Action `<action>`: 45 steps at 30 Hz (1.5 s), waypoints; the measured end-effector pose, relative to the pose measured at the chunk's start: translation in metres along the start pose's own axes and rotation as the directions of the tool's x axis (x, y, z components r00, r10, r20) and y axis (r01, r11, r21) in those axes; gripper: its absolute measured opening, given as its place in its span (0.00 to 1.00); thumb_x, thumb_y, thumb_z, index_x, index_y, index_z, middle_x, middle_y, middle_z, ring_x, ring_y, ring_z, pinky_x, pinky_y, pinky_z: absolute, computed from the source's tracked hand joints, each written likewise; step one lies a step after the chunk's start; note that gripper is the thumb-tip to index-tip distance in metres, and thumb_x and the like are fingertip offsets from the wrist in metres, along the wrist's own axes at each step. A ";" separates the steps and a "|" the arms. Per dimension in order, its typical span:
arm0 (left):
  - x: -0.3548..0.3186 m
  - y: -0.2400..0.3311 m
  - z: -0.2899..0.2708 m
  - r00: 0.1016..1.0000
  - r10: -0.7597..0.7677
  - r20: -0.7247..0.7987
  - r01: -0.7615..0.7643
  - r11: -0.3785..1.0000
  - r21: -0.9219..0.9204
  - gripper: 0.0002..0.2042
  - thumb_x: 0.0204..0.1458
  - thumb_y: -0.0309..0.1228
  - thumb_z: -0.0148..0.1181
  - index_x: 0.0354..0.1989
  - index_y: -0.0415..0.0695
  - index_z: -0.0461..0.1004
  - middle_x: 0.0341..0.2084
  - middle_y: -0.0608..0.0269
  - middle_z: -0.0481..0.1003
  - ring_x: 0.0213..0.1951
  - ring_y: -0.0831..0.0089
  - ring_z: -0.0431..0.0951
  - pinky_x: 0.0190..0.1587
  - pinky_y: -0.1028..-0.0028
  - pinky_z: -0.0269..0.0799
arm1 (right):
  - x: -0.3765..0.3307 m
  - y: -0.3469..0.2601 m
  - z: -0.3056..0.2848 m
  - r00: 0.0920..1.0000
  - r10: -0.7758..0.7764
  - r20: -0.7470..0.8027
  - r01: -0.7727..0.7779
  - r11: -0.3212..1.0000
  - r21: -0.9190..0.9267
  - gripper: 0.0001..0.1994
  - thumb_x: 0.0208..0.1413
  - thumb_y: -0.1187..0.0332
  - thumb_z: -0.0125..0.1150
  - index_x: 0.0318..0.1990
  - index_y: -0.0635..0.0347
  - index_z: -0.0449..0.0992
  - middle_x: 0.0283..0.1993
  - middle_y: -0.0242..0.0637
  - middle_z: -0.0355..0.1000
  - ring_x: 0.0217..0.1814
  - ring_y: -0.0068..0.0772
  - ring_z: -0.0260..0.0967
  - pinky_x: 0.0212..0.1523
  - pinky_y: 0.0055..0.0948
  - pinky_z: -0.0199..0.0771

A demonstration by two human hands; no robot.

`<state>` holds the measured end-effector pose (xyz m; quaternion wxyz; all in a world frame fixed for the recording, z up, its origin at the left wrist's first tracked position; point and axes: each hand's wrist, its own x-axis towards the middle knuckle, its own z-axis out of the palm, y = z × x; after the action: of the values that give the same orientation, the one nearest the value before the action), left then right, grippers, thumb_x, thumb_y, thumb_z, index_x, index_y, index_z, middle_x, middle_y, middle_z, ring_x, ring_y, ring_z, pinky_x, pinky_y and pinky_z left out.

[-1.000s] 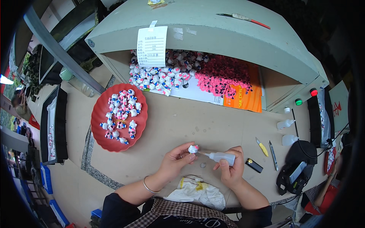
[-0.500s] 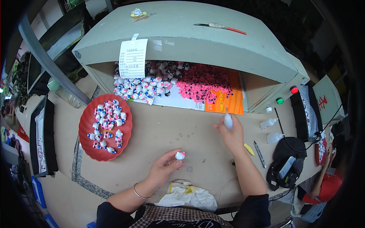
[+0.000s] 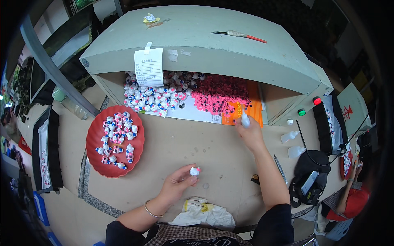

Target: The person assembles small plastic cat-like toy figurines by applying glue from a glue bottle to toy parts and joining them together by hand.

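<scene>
Between the fingertips of my left hand [image 3: 175, 183] is a small white figurine [image 3: 194, 171] with a pink patch, held over the bare tabletop. My right hand [image 3: 252, 134] is closed around a small white squeeze bottle [image 3: 245, 119] whose thin nozzle points up and away. That hand is at the front of the grey box, beside a heap of flat pink pieces with dark spots [image 3: 215, 96]. A tiny pink spot shows at its fingertips; I cannot tell whether it is a piece. Left of the pink heap lie many white figurines [image 3: 154, 98] with blue and pink parts.
A red scalloped dish [image 3: 91, 158] with finished-looking figurines stands at left. The grey box [image 3: 197, 49] has a brush [image 3: 238, 34] on top. At right are two white bottles [image 3: 290, 136], a craft knife [image 3: 280, 168] and a black bag [image 3: 310, 170]. A stained cloth [image 3: 203, 213] lies near me.
My right hand with the bottle has moved slightly away from me, closer to the pink pieces. My left hand keeps the figurine in about the same place. The view has shifted a little.
</scene>
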<state>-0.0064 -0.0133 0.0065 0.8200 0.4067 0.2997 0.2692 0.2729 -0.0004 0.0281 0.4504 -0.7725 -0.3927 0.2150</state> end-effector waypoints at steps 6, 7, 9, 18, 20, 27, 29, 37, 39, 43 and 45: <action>-0.002 -0.002 0.003 1.000 -0.004 0.031 0.001 0.995 0.099 0.18 0.50 0.23 0.52 0.51 0.41 0.62 0.37 0.65 0.70 0.36 0.78 0.70 0.39 0.78 0.68 | -0.107 -0.029 -0.008 0.878 0.231 0.419 -0.431 0.765 0.479 0.06 0.46 0.72 0.58 0.30 0.61 0.68 0.24 0.28 0.66 0.21 0.14 0.59 0.19 0.15 0.58; -0.002 -0.002 0.005 0.999 -0.007 0.048 0.001 0.992 0.129 0.19 0.50 0.23 0.52 0.52 0.41 0.62 0.37 0.66 0.70 0.36 0.79 0.70 0.39 0.79 0.68 | -0.119 -0.033 -0.006 0.830 0.233 0.508 -0.496 0.725 0.478 0.07 0.45 0.73 0.59 0.31 0.61 0.68 0.25 0.29 0.67 0.23 0.15 0.61 0.21 0.15 0.60; -0.002 -0.001 0.008 0.998 0.018 0.056 -0.027 0.987 0.158 0.19 0.50 0.23 0.52 0.52 0.41 0.62 0.37 0.66 0.70 0.35 0.80 0.70 0.39 0.79 0.67 | -0.132 -0.040 0.004 0.838 0.188 0.512 -0.457 0.754 0.472 0.07 0.45 0.73 0.60 0.31 0.61 0.68 0.26 0.29 0.67 0.25 0.15 0.62 0.24 0.16 0.62; -0.001 -0.007 0.008 0.996 0.053 0.075 -0.069 0.970 0.234 0.19 0.49 0.21 0.53 0.51 0.42 0.63 0.37 0.67 0.70 0.37 0.82 0.69 0.40 0.82 0.66 | -0.137 -0.034 0.024 0.844 0.208 0.494 -0.404 0.853 0.331 0.08 0.44 0.74 0.60 0.31 0.61 0.67 0.28 0.29 0.67 0.30 0.17 0.64 0.31 0.18 0.65; -0.001 -0.007 0.007 0.995 0.061 0.081 -0.080 0.962 0.260 0.19 0.49 0.21 0.53 0.51 0.42 0.64 0.37 0.67 0.70 0.37 0.83 0.69 0.40 0.82 0.66 | -0.136 -0.033 0.025 0.835 0.208 0.509 -0.396 0.870 0.293 0.09 0.44 0.72 0.60 0.32 0.62 0.67 0.28 0.30 0.68 0.31 0.17 0.65 0.32 0.19 0.67; 0.003 -0.001 0.005 0.989 0.007 0.145 -0.047 0.961 0.274 0.17 0.50 0.21 0.50 0.51 0.41 0.64 0.40 0.65 0.69 0.39 0.82 0.69 0.42 0.81 0.66 | -0.138 -0.030 0.030 0.894 0.176 0.412 -0.276 0.941 0.196 0.12 0.44 0.70 0.61 0.35 0.64 0.67 0.30 0.32 0.70 0.32 0.21 0.67 0.34 0.21 0.68; 0.002 0.001 0.003 0.987 -0.021 0.160 -0.013 0.977 0.213 0.17 0.51 0.21 0.49 0.51 0.40 0.63 0.41 0.64 0.69 0.40 0.81 0.69 0.43 0.81 0.66 | -0.140 -0.028 0.033 0.912 0.142 0.384 -0.231 0.953 0.196 0.12 0.44 0.70 0.61 0.36 0.64 0.68 0.31 0.33 0.70 0.32 0.22 0.68 0.34 0.22 0.68; 0.003 -0.003 -0.001 0.984 -0.060 0.169 0.066 0.997 -0.035 0.17 0.53 0.23 0.46 0.52 0.38 0.61 0.47 0.57 0.66 0.45 0.73 0.68 0.46 0.74 0.67 | -0.137 -0.023 0.035 0.924 -0.190 0.332 0.089 0.951 0.297 0.09 0.44 0.72 0.60 0.35 0.62 0.71 0.31 0.35 0.66 0.31 0.31 0.68 0.33 0.26 0.67; 0.004 -0.003 -0.004 0.983 -0.049 0.180 0.048 0.999 0.006 0.17 0.53 0.24 0.46 0.52 0.38 0.60 0.47 0.58 0.66 0.45 0.73 0.68 0.46 0.74 0.67 | -0.136 -0.025 0.035 0.921 -0.180 0.345 0.078 0.954 0.288 0.09 0.44 0.71 0.60 0.34 0.62 0.71 0.31 0.36 0.66 0.31 0.32 0.67 0.33 0.26 0.67; 0.002 -0.001 -0.005 0.979 -0.044 0.201 0.038 0.999 0.035 0.17 0.53 0.24 0.46 0.52 0.38 0.61 0.47 0.58 0.66 0.45 0.73 0.68 0.46 0.74 0.67 | -0.138 -0.026 0.036 0.905 -0.120 0.407 0.019 0.970 0.244 0.09 0.43 0.70 0.61 0.33 0.63 0.71 0.30 0.37 0.66 0.31 0.33 0.68 0.33 0.26 0.67; 0.003 -0.002 -0.005 0.982 -0.028 0.185 0.023 0.999 0.026 0.17 0.53 0.24 0.46 0.52 0.38 0.61 0.47 0.58 0.66 0.45 0.72 0.68 0.45 0.74 0.67 | -0.137 -0.028 0.038 0.911 -0.147 0.386 0.055 0.970 0.239 0.10 0.44 0.71 0.60 0.34 0.63 0.70 0.30 0.37 0.67 0.32 0.33 0.68 0.33 0.26 0.67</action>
<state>-0.0077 -0.0102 0.0016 0.8429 0.4356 0.2305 0.2162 0.1530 -0.0814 0.0305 0.4545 -0.6351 -0.4898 0.3876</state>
